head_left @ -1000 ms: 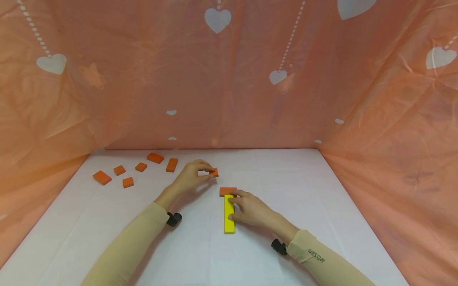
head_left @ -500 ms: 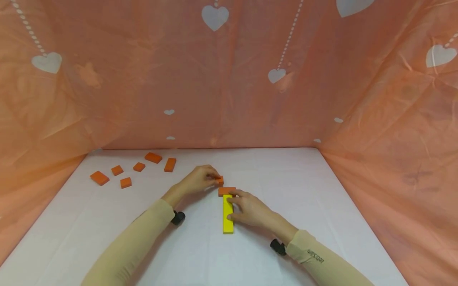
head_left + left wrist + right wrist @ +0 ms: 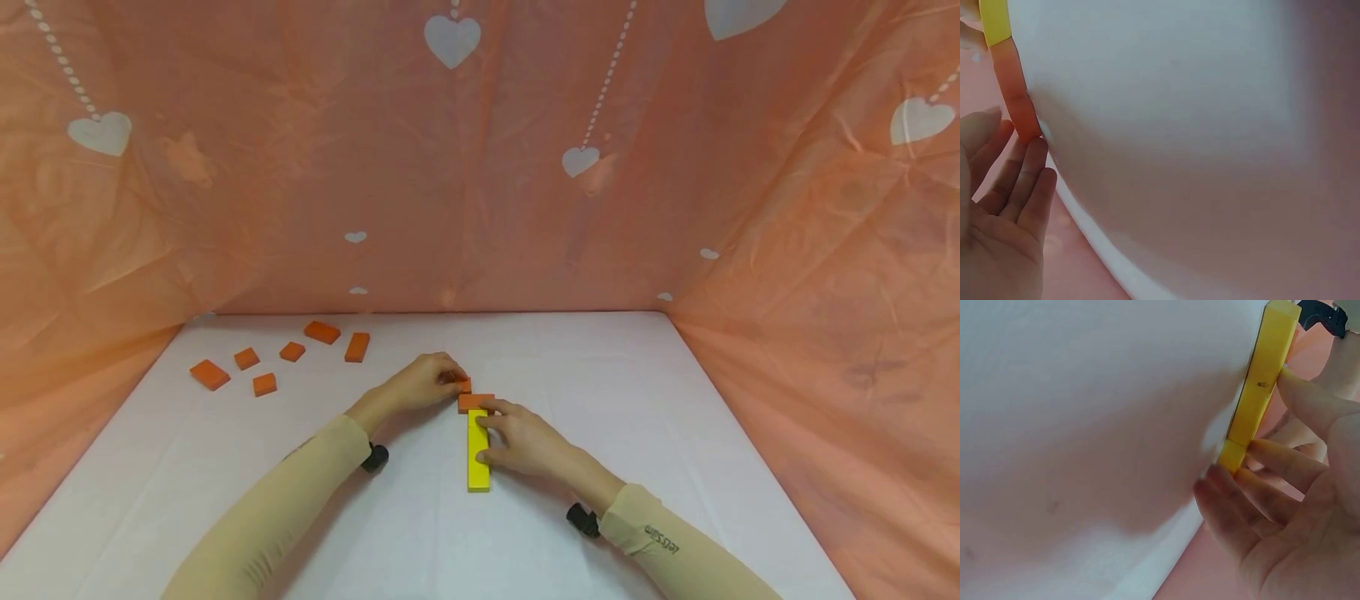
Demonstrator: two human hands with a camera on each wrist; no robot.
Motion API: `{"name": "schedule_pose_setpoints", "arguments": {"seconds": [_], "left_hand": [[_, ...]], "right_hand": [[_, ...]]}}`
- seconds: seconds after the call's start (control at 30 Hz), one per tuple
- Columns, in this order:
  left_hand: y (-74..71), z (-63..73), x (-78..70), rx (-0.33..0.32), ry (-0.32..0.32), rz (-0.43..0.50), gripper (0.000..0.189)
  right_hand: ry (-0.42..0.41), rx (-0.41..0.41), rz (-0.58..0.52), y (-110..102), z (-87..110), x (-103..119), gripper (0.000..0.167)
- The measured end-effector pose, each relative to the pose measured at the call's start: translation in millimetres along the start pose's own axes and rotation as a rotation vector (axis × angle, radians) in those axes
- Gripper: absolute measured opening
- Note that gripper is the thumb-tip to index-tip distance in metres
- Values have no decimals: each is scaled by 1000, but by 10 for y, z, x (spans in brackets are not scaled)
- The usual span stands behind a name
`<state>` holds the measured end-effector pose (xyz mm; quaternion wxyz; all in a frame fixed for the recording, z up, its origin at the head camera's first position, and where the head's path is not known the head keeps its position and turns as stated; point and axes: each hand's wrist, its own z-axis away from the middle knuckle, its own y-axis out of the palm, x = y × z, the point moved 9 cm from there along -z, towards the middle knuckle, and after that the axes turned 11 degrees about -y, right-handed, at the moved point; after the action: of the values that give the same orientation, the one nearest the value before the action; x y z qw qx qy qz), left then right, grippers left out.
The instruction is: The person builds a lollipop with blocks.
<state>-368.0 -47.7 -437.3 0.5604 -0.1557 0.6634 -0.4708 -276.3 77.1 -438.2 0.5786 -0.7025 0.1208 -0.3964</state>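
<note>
In the head view my left hand (image 3: pixel 422 382) pinches a small orange block (image 3: pixel 466 386) at the far side of a crosswise orange block (image 3: pixel 471 404). The left wrist view shows this small block (image 3: pixel 1025 119) meeting the crosswise one (image 3: pixel 1009 67) end to side. Nearer to me, a long yellow block (image 3: pixel 477 458) runs lengthwise, with a short yellow block (image 3: pixel 477 417) between it and the orange one. My right hand (image 3: pixel 525 437) rests its thumb and fingers along the right side of the yellow blocks, fingers relaxed; a fingertip reaches the crosswise orange block.
Several loose orange blocks lie at the back left of the white table (image 3: pixel 615 367), among them a rectangular one (image 3: pixel 209 375) and a small square one (image 3: pixel 265 384). Pink cloth with white hearts (image 3: pixel 525 208) encloses the table's back and sides.
My left hand has brought the small orange block rightward and toward me, up to the crosswise orange block. The right hand has stayed at the yellow blocks.
</note>
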Motion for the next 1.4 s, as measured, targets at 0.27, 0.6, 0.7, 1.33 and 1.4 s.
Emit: {"name": "schedule_pose_setpoints", "arguments": {"seconds": [0.27,0.6,0.7,1.33,1.4], "left_hand": [[-8,2,-6,14,11,-14,22],[2,-27,-46,23,36,-35,22],[17,-26,-54,19,36,-53,22],[19,-12,-86,6,19,-91,22],[18,-10,-86,8,16,-91,22]], "right_hand": [[-5,-1,5,-1,2,10,55],[-5,4,6,16,-1,-4,55],[-3,7,7,20,-3,-4,55],[3,7,12,9,-3,-1,55],[3,9,16,9,-3,2,55]]}}
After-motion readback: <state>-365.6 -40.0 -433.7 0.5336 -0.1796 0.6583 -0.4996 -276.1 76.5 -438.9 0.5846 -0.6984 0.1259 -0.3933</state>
